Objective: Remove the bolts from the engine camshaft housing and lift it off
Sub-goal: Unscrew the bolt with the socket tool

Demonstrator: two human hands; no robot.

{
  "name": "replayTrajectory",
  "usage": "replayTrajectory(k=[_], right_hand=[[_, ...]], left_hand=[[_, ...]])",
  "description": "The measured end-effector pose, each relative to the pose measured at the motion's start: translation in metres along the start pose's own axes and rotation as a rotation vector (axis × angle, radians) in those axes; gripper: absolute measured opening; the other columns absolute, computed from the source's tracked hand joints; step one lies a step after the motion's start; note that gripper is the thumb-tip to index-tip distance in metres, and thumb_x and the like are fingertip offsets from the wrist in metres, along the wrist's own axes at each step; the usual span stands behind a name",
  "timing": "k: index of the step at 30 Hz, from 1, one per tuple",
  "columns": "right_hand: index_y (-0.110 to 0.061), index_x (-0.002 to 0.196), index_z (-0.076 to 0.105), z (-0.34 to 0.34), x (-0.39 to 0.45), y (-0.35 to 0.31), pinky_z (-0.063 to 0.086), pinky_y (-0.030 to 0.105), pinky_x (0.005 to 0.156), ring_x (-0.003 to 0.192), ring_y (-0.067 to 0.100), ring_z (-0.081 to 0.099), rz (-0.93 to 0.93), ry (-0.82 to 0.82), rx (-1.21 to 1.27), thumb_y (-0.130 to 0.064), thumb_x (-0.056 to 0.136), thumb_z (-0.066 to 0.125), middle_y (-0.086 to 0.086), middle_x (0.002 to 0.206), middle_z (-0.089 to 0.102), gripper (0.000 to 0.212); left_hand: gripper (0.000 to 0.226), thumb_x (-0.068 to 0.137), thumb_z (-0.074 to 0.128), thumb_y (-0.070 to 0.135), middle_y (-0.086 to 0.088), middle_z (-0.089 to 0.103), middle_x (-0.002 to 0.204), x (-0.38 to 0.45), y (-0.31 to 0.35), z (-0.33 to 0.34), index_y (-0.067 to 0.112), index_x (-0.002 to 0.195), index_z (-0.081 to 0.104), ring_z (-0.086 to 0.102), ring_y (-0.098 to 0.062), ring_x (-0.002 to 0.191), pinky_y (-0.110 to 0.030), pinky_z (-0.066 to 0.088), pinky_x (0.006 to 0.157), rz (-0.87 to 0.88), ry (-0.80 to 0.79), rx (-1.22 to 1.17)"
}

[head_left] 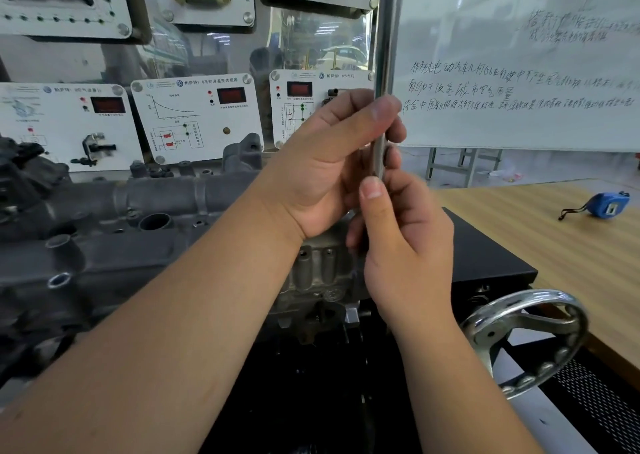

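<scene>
Two hands wrapped around one long metal rod (387, 55), standing near upright and running off the top edge. Left hand (332, 162) higher, fingers curled round the rod from the left, fingertips showing on its right side. Right hand (401, 245) lower, thumb (372, 207) pointing up beside the rod, fingers curled in toward it; lower end of the rod hidden between the palms, so no telling what it meets. Both forearms stretched up from the bottom left and bottom middle.

Below and left of the hands, the dark grey camshaft housing (138, 218), lying across the engine (52, 297) with round openings along its top. Directly under the wrists, a lighter grey end block (315, 270) with bolt holes.

Behind, white sensor panels (197, 117) with red displays and diagrams. To the right, a whiteboard (519, 72) with handwriting. Lower right, a shiny metal handwheel (526, 339) beside a black box (491, 256). Further right, a wooden table (554, 238) bearing a blue tape measure (606, 204), well apart from the hands.
</scene>
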State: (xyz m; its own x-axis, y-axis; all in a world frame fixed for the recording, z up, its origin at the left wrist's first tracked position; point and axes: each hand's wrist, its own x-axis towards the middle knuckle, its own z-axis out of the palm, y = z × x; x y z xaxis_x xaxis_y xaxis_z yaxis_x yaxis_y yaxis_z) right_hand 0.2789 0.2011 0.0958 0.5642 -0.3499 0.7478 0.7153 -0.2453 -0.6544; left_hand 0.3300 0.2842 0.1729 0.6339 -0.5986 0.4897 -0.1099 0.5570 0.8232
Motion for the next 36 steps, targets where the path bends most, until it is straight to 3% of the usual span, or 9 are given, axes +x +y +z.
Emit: replayTrajectory(k=[3, 7, 10, 14, 19, 24, 28, 33, 36], right_hand=[[-0.027, 0.083, 0.063, 0.0002, -0.0008, -0.0013, 0.046, 0.025, 0.054, 0.054, 0.014, 0.059, -0.021, -0.006, -0.005, -0.038, 0.101, 0.046, 0.004, 0.069, 0.065, 0.027], [-0.018, 0.089, 0.062, -0.0003, 0.001, -0.0019, 0.043, 0.024, 0.051, 0.052, 0.014, 0.054, 0.029, -0.029, 0.08, -0.039, 0.1, 0.043, 0.008, 0.068, 0.063, 0.031], [-0.024, 0.105, 0.061, 0.0006, 0.0015, -0.0011, 0.043, 0.022, 0.054, 0.056, 0.008, 0.053, 0.064, -0.048, 0.13, -0.047, 0.093, 0.052, 0.004, 0.073, 0.065, 0.027], [-0.022, 0.093, 0.064, 0.0, 0.0018, -0.0015, 0.042, 0.024, 0.051, 0.05, 0.009, 0.052, 0.033, -0.018, 0.044, -0.044, 0.096, 0.051, 0.0, 0.06, 0.06, 0.025], [-0.013, 0.083, 0.062, -0.0021, 0.0013, -0.0014, 0.04, 0.019, 0.051, 0.051, 0.011, 0.052, 0.017, -0.037, 0.043, -0.039, 0.101, 0.044, 0.007, 0.062, 0.06, 0.037], [-0.028, 0.111, 0.063, 0.0007, 0.0018, -0.001, 0.042, 0.023, 0.047, 0.051, 0.01, 0.05, 0.078, -0.034, 0.224, -0.039, 0.099, 0.048, 0.009, 0.074, 0.064, 0.022], [-0.033, 0.101, 0.064, -0.0013, 0.0028, -0.002, 0.04, 0.023, 0.047, 0.048, 0.009, 0.05, 0.021, -0.053, 0.129, -0.044, 0.095, 0.053, -0.003, 0.061, 0.058, 0.017], [-0.024, 0.08, 0.065, -0.0052, 0.005, -0.004, 0.042, 0.018, 0.05, 0.05, 0.011, 0.055, 0.004, -0.08, 0.041, -0.041, 0.099, 0.047, 0.007, 0.061, 0.062, 0.031], [-0.027, 0.078, 0.064, -0.0051, 0.0059, -0.0035, 0.041, 0.017, 0.051, 0.05, 0.01, 0.053, 0.011, -0.102, 0.073, -0.037, 0.101, 0.046, 0.002, 0.061, 0.061, 0.032]], left_hand=[[0.03, 0.096, 0.044, 0.038, 0.006, 0.068, 0.075, -0.0007, 0.0012, -0.0012, 0.02, 0.092, 0.068, 0.064, -0.008, 0.061, -0.03, 0.022, 0.062, -0.04, -0.058, -0.027], [0.023, 0.099, 0.045, 0.026, 0.005, 0.068, 0.077, -0.0014, 0.0007, -0.0003, 0.017, 0.101, 0.066, 0.065, -0.008, 0.063, -0.019, 0.02, 0.035, -0.017, -0.055, -0.012], [0.016, 0.096, 0.052, 0.023, 0.004, 0.068, 0.075, -0.0006, -0.0006, -0.0007, 0.018, 0.093, 0.067, 0.064, -0.009, 0.062, -0.029, 0.017, 0.052, 0.004, 0.0, 0.025], [0.005, 0.091, 0.055, 0.022, 0.006, 0.067, 0.071, 0.0003, -0.002, -0.0013, 0.017, 0.091, 0.054, 0.062, -0.009, 0.06, -0.032, 0.018, 0.064, 0.017, 0.031, 0.039], [0.027, 0.098, 0.045, 0.035, 0.005, 0.07, 0.08, -0.0014, 0.0017, 0.0001, 0.02, 0.098, 0.067, 0.066, -0.008, 0.064, -0.017, 0.026, 0.035, -0.056, -0.039, -0.049], [0.025, 0.095, 0.051, 0.02, 0.001, 0.071, 0.082, -0.0015, 0.0016, 0.0007, 0.021, 0.094, 0.077, 0.067, -0.009, 0.067, -0.016, 0.027, 0.034, -0.026, -0.032, -0.046], [0.008, 0.088, 0.058, 0.016, 0.001, 0.07, 0.076, 0.0003, -0.0014, -0.0009, 0.016, 0.094, 0.063, 0.065, -0.011, 0.063, -0.025, 0.044, 0.058, -0.004, 0.025, -0.017], [0.016, 0.091, 0.054, 0.027, 0.004, 0.067, 0.076, -0.0005, 0.0003, -0.0005, 0.018, 0.097, 0.066, 0.064, -0.01, 0.064, -0.019, 0.02, 0.037, -0.029, -0.004, -0.024], [0.031, 0.095, 0.047, 0.034, 0.003, 0.068, 0.076, -0.0011, 0.0017, 0.0009, 0.019, 0.094, 0.074, 0.065, -0.009, 0.063, -0.014, 0.026, 0.03, -0.064, -0.034, -0.064]])
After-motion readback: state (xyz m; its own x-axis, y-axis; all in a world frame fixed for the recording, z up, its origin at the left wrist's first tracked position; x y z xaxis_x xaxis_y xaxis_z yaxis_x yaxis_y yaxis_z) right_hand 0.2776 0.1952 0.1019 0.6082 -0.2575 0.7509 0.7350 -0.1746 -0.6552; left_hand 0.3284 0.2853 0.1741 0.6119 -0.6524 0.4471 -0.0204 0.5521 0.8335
